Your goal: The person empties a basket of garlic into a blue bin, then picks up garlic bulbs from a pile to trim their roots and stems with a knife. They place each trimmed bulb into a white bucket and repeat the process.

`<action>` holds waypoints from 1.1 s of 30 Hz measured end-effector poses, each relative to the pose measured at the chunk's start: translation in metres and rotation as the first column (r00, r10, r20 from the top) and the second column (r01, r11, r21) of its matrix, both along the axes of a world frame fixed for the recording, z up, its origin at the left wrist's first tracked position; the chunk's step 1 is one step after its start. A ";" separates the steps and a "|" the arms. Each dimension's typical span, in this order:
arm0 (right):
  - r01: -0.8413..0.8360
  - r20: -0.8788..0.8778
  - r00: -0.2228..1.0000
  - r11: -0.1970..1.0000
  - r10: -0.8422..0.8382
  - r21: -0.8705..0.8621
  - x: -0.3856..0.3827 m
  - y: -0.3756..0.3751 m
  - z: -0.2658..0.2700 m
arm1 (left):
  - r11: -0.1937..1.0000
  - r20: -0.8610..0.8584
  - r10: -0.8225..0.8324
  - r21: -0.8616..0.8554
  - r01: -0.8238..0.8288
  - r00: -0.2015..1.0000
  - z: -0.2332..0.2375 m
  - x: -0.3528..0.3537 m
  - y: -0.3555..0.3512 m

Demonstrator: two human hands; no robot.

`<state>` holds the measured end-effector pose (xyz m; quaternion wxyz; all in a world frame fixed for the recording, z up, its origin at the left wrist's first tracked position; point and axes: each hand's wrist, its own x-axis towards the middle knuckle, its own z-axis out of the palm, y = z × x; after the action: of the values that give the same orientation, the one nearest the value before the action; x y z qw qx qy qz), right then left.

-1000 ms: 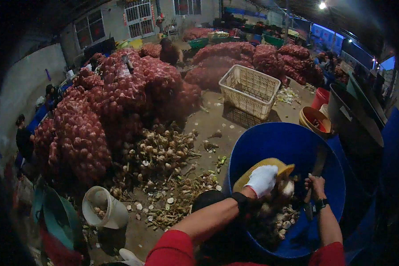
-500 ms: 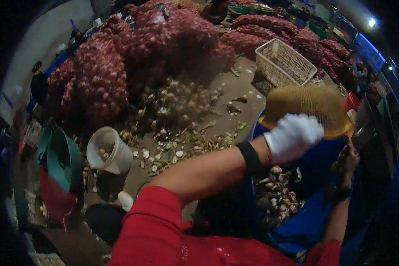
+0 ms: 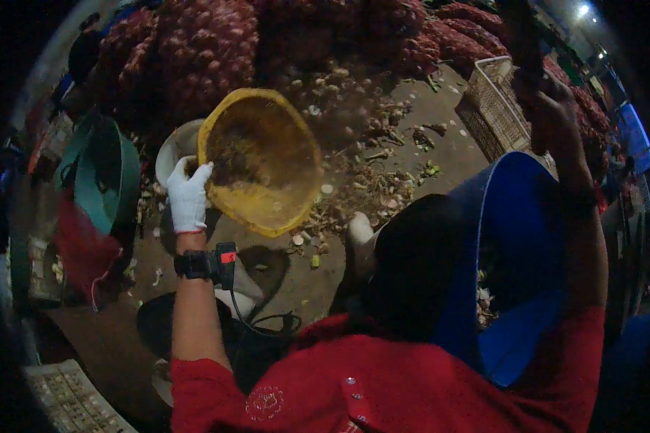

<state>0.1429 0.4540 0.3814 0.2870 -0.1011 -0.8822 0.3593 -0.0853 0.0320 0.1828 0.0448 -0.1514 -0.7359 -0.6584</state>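
My left hand [image 3: 188, 193], in a white glove, grips the rim of a yellow plastic basket [image 3: 307, 151]. The basket is tilted with its mouth towards me, and its inside looks stained brown. Up at the right, my bare right hand [image 3: 556, 112] is in shadow, its fingers curled against a dark shape that I cannot make out. Below that hand stands a large blue tub [image 3: 485, 209], and some garlic bulbs [image 3: 485, 299] show low inside it.
Red mesh sacks of bulbs [image 3: 206, 54] are piled at the back. Trimmings [image 3: 375, 155] litter the floor. A white bucket [image 3: 167, 155] is partly behind the basket, a green tub [image 3: 126, 169] further left. A cream crate [image 3: 495, 108] stands back right.
The yellow basket has swung left from above the blue tub, turned mouth towards me, in my left hand. My right hand has risen away from the basket. The view has shifted.
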 end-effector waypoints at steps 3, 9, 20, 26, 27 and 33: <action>-0.209 -0.087 0.948 0.807 0.305 0.553 -0.036 -0.027 -0.021 | 0.966 -0.085 0.229 -0.099 -0.237 0.970 -0.028 0.008 -0.049; -0.093 -0.045 0.995 0.990 0.089 -0.109 -0.008 -0.112 -0.025 | 0.902 0.031 0.429 0.043 -0.430 0.903 -0.060 0.040 -0.106; -0.128 0.091 0.983 0.946 0.162 -0.299 -0.016 -0.163 -0.027 | 0.859 0.147 0.490 0.088 -0.505 0.859 -0.098 0.022 -0.120; -0.177 0.072 0.976 0.941 0.205 -0.289 -0.046 -0.153 -0.042 | 0.882 0.235 0.461 -0.011 -0.472 0.856 -0.153 0.014 -0.095; -0.174 0.070 0.977 0.938 0.203 -0.300 -0.054 -0.140 -0.053 | 0.909 0.262 0.401 0.007 -0.417 0.878 -0.157 0.017 -0.089; 0.021 0.198 0.979 0.948 0.045 -0.317 -0.099 -0.101 -0.098 | 0.981 0.510 0.132 0.054 -0.184 0.850 -0.221 0.027 -0.041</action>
<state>0.0444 0.3529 0.2837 0.1733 -0.1767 -0.8382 0.4859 -0.0587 -0.0093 -0.0377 -0.0875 0.0894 -0.6978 -0.7053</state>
